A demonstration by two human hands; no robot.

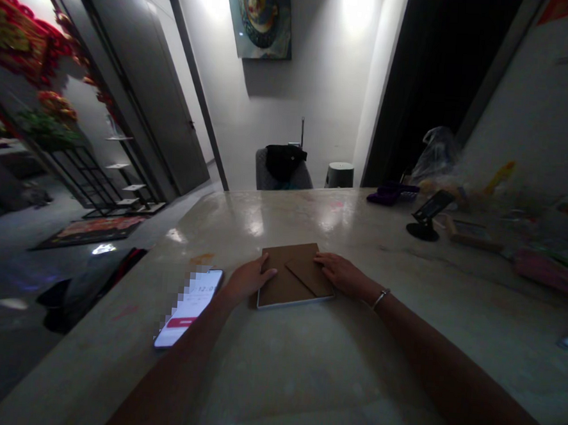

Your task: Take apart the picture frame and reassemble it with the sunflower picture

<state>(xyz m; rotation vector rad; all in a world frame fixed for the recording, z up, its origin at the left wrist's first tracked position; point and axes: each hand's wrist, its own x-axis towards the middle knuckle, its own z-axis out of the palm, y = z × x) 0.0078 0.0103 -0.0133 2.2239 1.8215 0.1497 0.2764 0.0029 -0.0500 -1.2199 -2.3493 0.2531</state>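
A flat brown rectangular board [279,286] with a white edge lies on the pale stone-like table in front of me. Across its top runs a thin dark diagonal strip [302,279]; whether this is a loose stick or part of the board, I cannot tell. My left hand [248,279] grips the left edge, thumb resting on the brown face. On the opposite side, my right hand [345,275] holds the right edge with fingertips over the upper corner. A lit phone [194,306] lies just left of my left hand, partly behind my forearm.
On the table [294,367], a black phone stand [425,222], a purple item [391,193], a wooden frame-like tray [472,233] and a clear plastic bag [436,154] sit at the right. Beyond the far edge are a grey chair [262,169] and a lidded bin [340,175].
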